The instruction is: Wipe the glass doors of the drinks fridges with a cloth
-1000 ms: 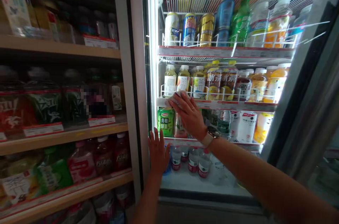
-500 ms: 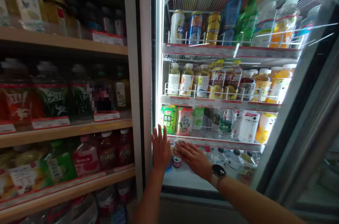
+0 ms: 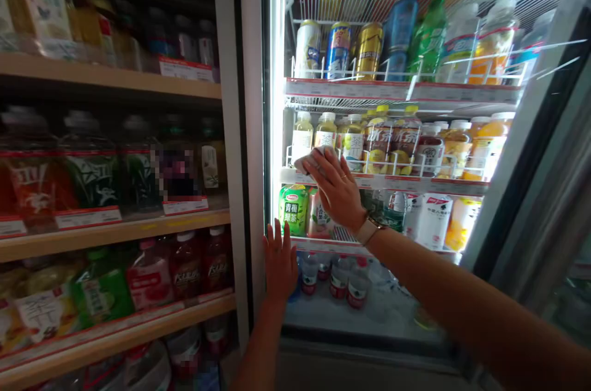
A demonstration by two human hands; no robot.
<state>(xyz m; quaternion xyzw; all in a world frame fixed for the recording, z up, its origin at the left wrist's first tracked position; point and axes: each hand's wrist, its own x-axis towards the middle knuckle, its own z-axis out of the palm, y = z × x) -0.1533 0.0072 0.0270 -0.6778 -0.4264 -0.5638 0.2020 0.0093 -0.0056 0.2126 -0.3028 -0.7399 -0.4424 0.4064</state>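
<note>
My right hand [image 3: 335, 185] presses a crumpled whitish cloth [image 3: 307, 162] against the glass door, in front of the shelf with the tea bottles. Its fingers lie over the cloth, and a watch band circles that wrist. Lower down and to the left, my left hand [image 3: 281, 262] rests with fingers spread at the left edge of the glass, holding nothing. Behind the glass, a green bottle [image 3: 293, 211] and a pink-labelled bottle [image 3: 318, 218] stand between the two hands' heights, the second partly covered by my right forearm and hand.
Behind the glass, cans [image 3: 369, 51] and bottles line the top shelf, with yellow-capped tea bottles [image 3: 406, 138] below. A door frame [image 3: 252, 132] separates this cooler from dark wooden shelves [image 3: 111, 228] of drinks at left. A thick dark frame runs down the right.
My right hand has moved up the glass with the cloth, from the lower shelf edge to the middle shelf. My left hand has stayed in place.
</note>
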